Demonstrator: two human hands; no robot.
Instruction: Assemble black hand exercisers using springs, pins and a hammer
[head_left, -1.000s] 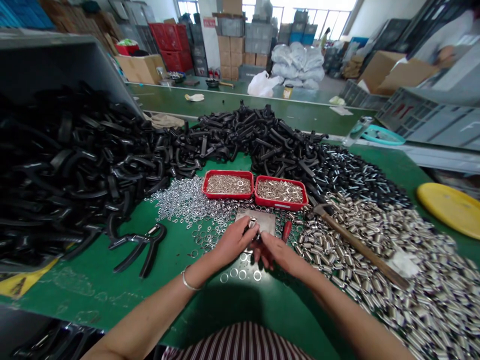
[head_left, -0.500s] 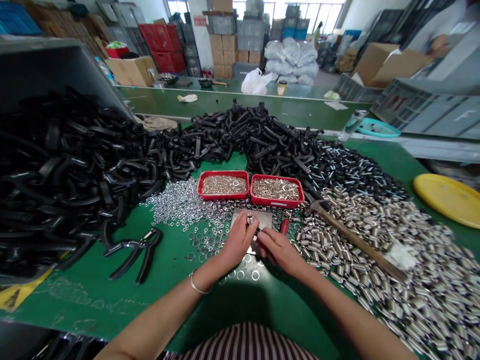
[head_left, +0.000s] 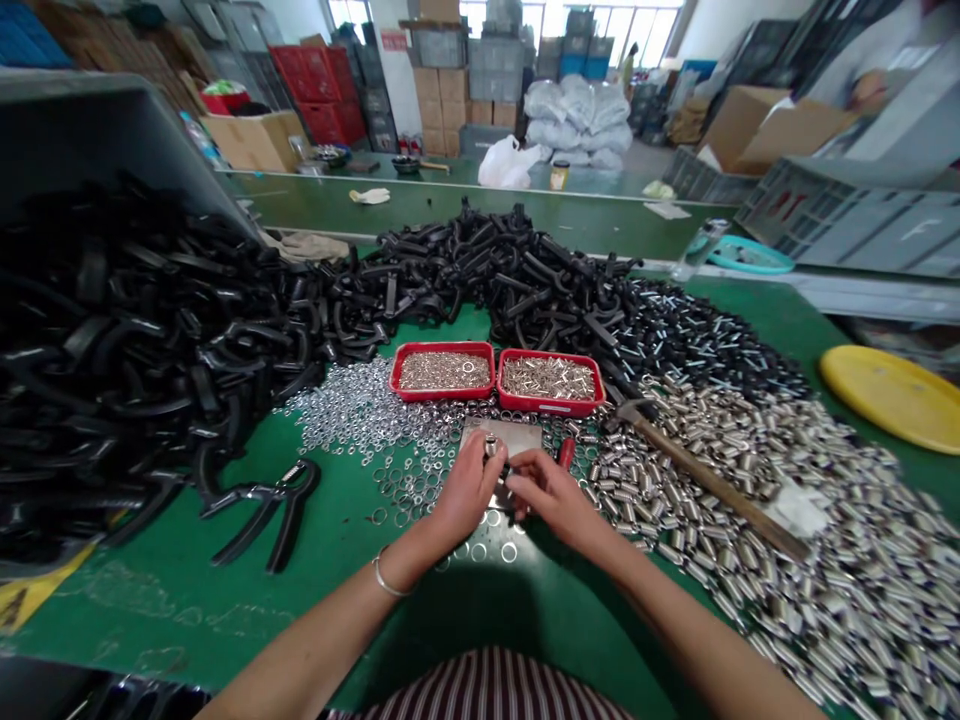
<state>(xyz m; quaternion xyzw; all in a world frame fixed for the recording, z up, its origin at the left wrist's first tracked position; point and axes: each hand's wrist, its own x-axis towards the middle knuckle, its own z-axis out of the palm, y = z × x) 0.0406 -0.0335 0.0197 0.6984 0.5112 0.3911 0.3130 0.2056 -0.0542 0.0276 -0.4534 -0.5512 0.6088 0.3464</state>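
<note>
My left hand (head_left: pixel 466 488) is closed around a shiny metal spring (head_left: pixel 490 444), whose upper end sticks out between thumb and fingers. A small dark piece (head_left: pixel 507 469) shows between the two hands; its kind is too small to tell. My right hand (head_left: pixel 546 490) is beside it, fingers bent and drawn together at the dark piece, with the fingertips partly hidden. Both hands are above a flat metal plate (head_left: pixel 521 437). Loose metal rings (head_left: pixel 480 551) lie on the table just in front of the plate.
Two red trays (head_left: pixel 442 396) of small metal parts stand behind the plate. A red-handled tool (head_left: pixel 566 453) and a hammer (head_left: pixel 720 485) lie right, beside heaped springs (head_left: pixel 862 560). Black handles (head_left: pixel 465 260) are piled behind; one assembled hand grip (head_left: pixel 281 500) lies left.
My right fingers have shifted and bent up slightly, away from the dark piece's earlier position. My left hand still grips the spring. The whole view has slid a little.
</note>
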